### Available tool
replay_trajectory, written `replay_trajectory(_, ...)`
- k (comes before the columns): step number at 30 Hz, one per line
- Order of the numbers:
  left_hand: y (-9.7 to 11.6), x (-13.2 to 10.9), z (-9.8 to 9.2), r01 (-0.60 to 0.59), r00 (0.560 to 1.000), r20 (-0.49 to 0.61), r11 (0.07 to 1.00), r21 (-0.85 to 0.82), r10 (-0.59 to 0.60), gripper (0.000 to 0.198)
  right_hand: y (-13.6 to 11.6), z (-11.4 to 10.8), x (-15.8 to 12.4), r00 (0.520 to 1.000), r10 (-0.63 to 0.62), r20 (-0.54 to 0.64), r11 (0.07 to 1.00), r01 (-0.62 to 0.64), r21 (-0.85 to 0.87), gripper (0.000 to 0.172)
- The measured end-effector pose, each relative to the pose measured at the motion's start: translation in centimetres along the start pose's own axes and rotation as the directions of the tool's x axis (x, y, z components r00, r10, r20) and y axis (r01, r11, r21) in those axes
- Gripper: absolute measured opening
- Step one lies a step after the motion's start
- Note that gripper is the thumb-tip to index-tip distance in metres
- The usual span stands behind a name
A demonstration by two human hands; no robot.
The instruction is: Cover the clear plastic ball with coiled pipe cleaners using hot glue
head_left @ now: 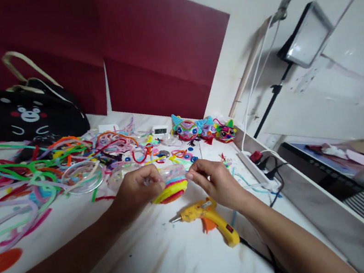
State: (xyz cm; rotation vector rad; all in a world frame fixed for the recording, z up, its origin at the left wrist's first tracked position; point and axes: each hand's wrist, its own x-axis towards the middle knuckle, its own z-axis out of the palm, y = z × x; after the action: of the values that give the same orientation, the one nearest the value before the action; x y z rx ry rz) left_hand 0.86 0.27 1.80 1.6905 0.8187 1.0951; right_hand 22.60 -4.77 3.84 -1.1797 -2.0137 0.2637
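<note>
My left hand [141, 188] is closed round a clear plastic shell wrapped in yellow, orange and pink pipe cleaner [172, 188], held just above the white table [127, 267]. My right hand [212, 181] pinches the end of the pipe cleaner at the shell's right side. A yellow glue gun [209, 218] lies on the table below both hands, nozzle pointing left.
Loose coloured pipe cleaners [35, 175] and clear plastic domes [82, 176] cover the left of the table. A black bear-face bag [29, 113] stands at the back left. Three finished pipe-cleaner heads [203, 129], a small clock [160, 131] and a power strip [255, 168] sit near the right edge.
</note>
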Motion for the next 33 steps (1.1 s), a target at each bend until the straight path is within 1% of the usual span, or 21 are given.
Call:
replay_trajectory(4, 0.0, -0.4, 0.1, 0.044, 0.999, -0.005, 0.99, -0.137, -0.045, 0.023, 0.2, 0.1, -0.1, 0.997, 0.078, -0.011, 0.994, -0.077, 0.073, 0.025)
replay_trajectory(7, -0.1, -0.4, 0.1, 0.057, 0.998, -0.011, 0.974, -0.218, -0.06, 0.023, 0.3, 0.2, -0.1, 0.984, 0.177, -0.001, 0.966, -0.173, 0.191, 0.033)
replay_trajectory(9, -0.2, -0.3, 0.1, 0.065, 0.997, -0.023, 0.962, -0.264, -0.073, 0.024, 0.3, 0.3, -0.1, 0.97, 0.244, 0.018, 0.921, -0.237, 0.309, 0.037)
replay_trajectory(11, -0.1, -0.2, 0.1, 0.073, 0.995, -0.043, 0.95, -0.302, -0.09, 0.024, 0.2, 0.3, 0.0, 0.947, 0.319, 0.049, 0.847, -0.308, 0.433, 0.04)
replay_trajectory(14, 0.0, -0.2, 0.2, 0.084, 0.993, -0.044, 0.928, -0.362, -0.107, 0.022, -0.2, 0.3, 0.2, 0.92, 0.382, 0.091, 0.761, -0.369, 0.533, 0.045)
replay_trajectory(18, 0.2, -0.3, 0.2, 0.109, 0.99, -0.031, 0.89, -0.443, -0.137, 0.023, -0.5, 0.3, 0.4, 0.906, 0.409, 0.109, 0.718, -0.393, 0.574, 0.048)
replay_trajectory(21, 0.4, -0.4, 0.2, 0.148, 0.982, -0.033, 0.869, -0.472, -0.186, 0.025, -0.4, 0.4, 0.4, 0.896, 0.429, 0.115, 0.686, -0.406, 0.603, 0.048)
replay_trajectory(24, 0.6, -0.4, 0.2, 0.158, 0.978, -0.038, 0.853, -0.498, -0.204, 0.024, -0.2, 0.7, 0.4, 0.891, 0.439, 0.117, 0.656, -0.406, 0.637, 0.048)
replay_trajectory(27, 0.5, -0.5, 0.1, 0.148, 0.982, -0.024, 0.834, -0.532, -0.19, 0.026, 0.0, 0.9, 0.3, 0.888, 0.445, 0.115, 0.626, -0.4, 0.669, 0.051)
replay_trajectory(30, -0.1, -0.5, 0.0, 0.134, 0.987, 0.012, 0.798, -0.588, -0.158, 0.028, 0.1, 1.1, 0.3, 0.882, 0.457, 0.117, 0.576, -0.394, 0.716, 0.054)
replay_trajectory(33, -0.7, -0.5, -0.1, 0.133, 0.99, 0.044, 0.763, -0.632, -0.137, 0.028, 0.4, 1.2, 0.2, 0.887, 0.437, 0.15, 0.526, -0.387, 0.758, 0.057)
